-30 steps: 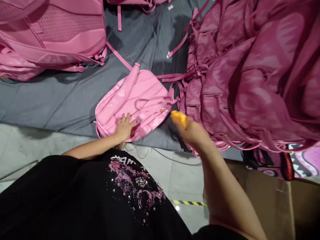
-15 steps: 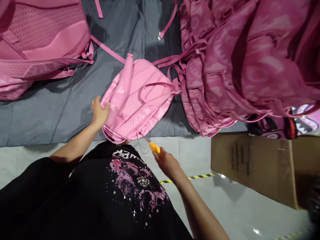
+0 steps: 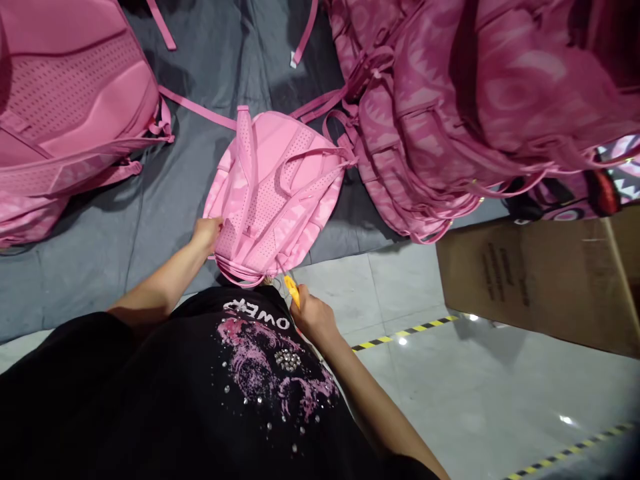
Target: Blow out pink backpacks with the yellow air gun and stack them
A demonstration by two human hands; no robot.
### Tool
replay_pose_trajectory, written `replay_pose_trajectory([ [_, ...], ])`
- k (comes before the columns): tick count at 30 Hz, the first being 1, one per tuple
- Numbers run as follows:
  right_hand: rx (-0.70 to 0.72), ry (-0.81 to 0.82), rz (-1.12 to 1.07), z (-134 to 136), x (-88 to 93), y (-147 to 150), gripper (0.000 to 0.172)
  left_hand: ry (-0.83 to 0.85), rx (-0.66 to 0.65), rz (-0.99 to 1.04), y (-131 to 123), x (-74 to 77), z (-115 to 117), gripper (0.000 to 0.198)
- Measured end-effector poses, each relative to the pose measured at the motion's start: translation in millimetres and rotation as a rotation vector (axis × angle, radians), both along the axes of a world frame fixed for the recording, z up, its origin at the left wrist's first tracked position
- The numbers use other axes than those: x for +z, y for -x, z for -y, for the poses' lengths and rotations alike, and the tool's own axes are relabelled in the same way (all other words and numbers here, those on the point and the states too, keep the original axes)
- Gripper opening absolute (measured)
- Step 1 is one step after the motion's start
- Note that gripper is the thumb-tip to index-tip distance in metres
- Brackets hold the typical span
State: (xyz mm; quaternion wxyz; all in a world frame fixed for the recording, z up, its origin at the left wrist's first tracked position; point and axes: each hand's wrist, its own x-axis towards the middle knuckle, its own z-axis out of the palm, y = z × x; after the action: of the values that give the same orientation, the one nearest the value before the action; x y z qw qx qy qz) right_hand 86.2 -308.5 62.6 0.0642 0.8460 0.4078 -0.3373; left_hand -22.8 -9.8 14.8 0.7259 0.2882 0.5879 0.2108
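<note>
A small pink backpack [image 3: 280, 193] lies on the grey-covered table with its strap side up and its bottom at the table's front edge. My left hand [image 3: 207, 237] is closed on its left edge, the fingers partly hidden. In my closed right hand [image 3: 313, 313] is a yellow-handled tool [image 3: 292, 291] with a slim metal tip. That tip points at the backpack's lower edge; whether it touches the fabric I cannot tell. What kind of tool it is does not show clearly.
Several larger pink backpacks [image 3: 430, 133] are heaped at the right, and another pink backpack [image 3: 75, 93] lies at the left. Grey cloth [image 3: 165, 200] covers the table. A cardboard box [image 3: 545, 287] stands on the tiled floor at the right, near yellow-black tape [image 3: 405, 333].
My right hand and the yellow-handled tool have moved left, closer to my body, and the tool is more upright. My left hand has shifted slightly down the backpack's edge. The view has tilted.
</note>
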Motion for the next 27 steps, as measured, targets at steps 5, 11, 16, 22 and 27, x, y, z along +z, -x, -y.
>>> replay_pose_trajectory([
  [5, 0.101, -0.148, -0.066, -31.7, 4.3, -2.0, 0.025, 0.197, -0.035, 0.062, -6.9, 15.8, -12.2, 0.019],
  [11, 0.13, -0.09, -0.065, -42.9, -6.7, 2.1, 0.027, 0.296, -0.102, 0.168, 5.2, 12.7, -13.0, 0.011],
  [16, 0.155, -0.088, -0.004, -53.5, -12.6, 9.2, 0.029, 0.303, -0.247, 0.304, 2.3, -1.1, -5.3, 0.017],
  [22, 0.034, -0.023, 0.193, -40.1, -29.4, 20.2, 0.029, 0.282, -0.286, 0.421, 6.8, -7.2, -4.6, 0.04],
  [27, -0.23, -0.004, 0.291, -11.1, -55.1, 17.2, 0.029, 0.291, -0.321, 0.412, 14.6, -12.5, -8.0, 0.047],
])
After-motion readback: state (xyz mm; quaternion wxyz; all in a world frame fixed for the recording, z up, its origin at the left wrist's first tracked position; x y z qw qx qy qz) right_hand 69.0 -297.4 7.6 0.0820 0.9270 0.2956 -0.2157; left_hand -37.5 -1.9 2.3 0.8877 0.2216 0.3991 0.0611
